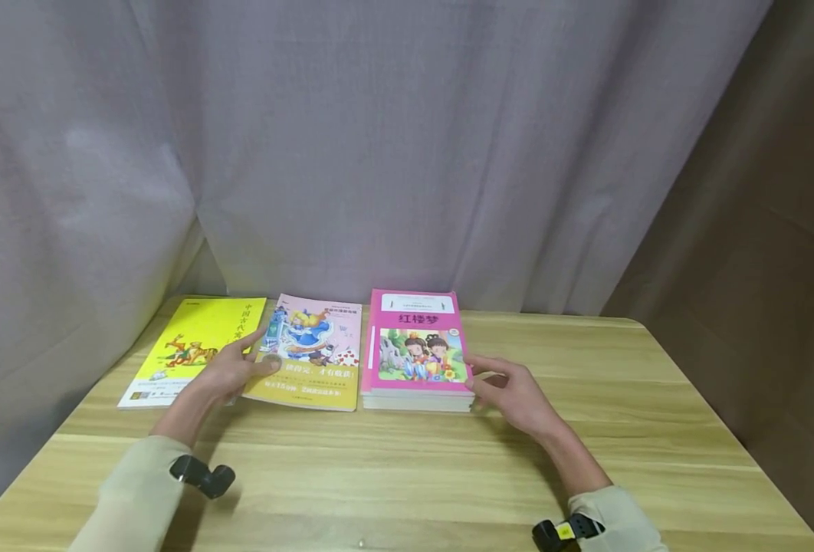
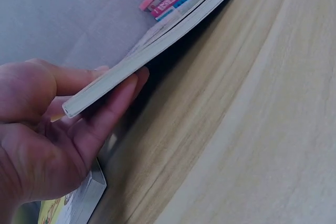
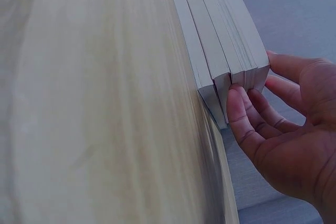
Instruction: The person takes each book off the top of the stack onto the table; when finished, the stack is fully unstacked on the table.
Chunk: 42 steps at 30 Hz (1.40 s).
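Note:
My left hand (image 1: 231,372) pinches the left edge of a pink-and-yellow paperback (image 1: 313,376), thumb on its cover and fingers beneath. That edge is tilted up off the table in the left wrist view. Right of it lies a stack of books (image 1: 417,400) topped by a pink book (image 1: 421,345) with two cartoon figures. Against the stack's right side rest the fingertips of my right hand (image 1: 517,395); the right wrist view shows them on the page edges, bent but not wrapped around the stack. A yellow book (image 1: 193,345) with a tiger picture lies beside my left hand.
The books are on a wood-grain table (image 1: 379,475), near its back edge. A grey curtain (image 1: 379,153) hangs right behind them. Dark camera bands (image 1: 200,475) sit on both wrists over pale sleeves.

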{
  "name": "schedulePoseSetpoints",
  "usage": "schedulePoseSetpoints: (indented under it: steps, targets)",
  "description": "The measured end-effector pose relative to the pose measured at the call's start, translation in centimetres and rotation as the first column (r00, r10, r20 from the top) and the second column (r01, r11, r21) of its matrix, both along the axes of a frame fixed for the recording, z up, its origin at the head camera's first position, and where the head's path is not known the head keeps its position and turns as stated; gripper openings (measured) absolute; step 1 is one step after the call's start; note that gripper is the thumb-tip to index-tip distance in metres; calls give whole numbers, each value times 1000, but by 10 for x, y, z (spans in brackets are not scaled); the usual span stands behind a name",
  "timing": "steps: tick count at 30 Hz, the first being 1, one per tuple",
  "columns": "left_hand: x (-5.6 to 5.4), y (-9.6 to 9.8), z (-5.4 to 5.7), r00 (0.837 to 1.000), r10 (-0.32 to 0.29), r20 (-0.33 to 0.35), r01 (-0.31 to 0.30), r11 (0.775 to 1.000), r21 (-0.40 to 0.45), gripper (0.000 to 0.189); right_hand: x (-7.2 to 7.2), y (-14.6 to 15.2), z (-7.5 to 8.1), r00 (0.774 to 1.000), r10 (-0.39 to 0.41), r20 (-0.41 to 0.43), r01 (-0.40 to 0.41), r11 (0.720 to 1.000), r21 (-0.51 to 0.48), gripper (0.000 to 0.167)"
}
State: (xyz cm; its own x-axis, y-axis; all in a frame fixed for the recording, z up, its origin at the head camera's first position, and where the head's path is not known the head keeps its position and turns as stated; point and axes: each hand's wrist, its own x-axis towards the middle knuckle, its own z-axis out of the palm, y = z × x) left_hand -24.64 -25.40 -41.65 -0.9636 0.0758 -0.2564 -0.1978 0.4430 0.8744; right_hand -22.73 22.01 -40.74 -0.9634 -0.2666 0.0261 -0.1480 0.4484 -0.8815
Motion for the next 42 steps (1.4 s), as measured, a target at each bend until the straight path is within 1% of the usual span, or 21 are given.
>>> schedulePoseSetpoints:
  steps: [2, 12, 14, 16, 23, 28, 33, 36, 38, 40, 42]
  targets:
    - [-1, 1, 0, 1000, 1, 14, -1, 1000, -10, 92, 1, 0, 0, 1000, -3, 3, 3, 1000, 2, 51]
    - [-2, 6, 4, 996, 54, 76, -50, 997, -59, 92, 1, 0, 0, 1000, -4, 2, 4, 1000, -6, 50]
    - [-2, 6, 6, 995, 61, 83, -55, 996, -73, 92, 1, -1, -1, 1000, -2, 3, 2, 1000, -5, 50]
    - [-2, 6, 7, 995, 61, 77, -54, 995, -90, 92, 1, -1, -1, 1000, -2, 4, 2, 1000, -3, 50]
    - [0, 7, 12, 999, 40, 14, -37, 986, -165, 88, 1, -1, 0, 1000, -6, 2, 6, 1000, -1, 49]
    - [1, 5, 21, 1000, 20, -20, -24, 968, -248, 84, 0, -1, -1, 1000, -1, 0, 1, 1000, -6, 51]
    - [3, 6, 30, 998, 50, -48, -63, 943, -325, 79, -1, -1, -2, 1000, 2, -5, -2, 1000, -10, 50]
    - [7, 8, 36, 992, 67, -104, -101, 923, -371, 72, -1, -1, -3, 1000, 5, -4, -5, 1000, -13, 50]
    - [9, 10, 41, 985, 56, -161, -115, 914, -389, 65, 0, -1, -2, 1000, 6, -2, -6, 1000, -12, 51]
    - [11, 15, 45, 978, 40, -203, -113, 924, -365, 61, 0, -2, -1, 1000, 4, -2, -4, 1000, -12, 51]
    - [11, 22, 45, 977, 14, -214, -81, 948, -308, 59, 1, -2, 0, 1000, 2, 0, -2, 1000, -9, 51]
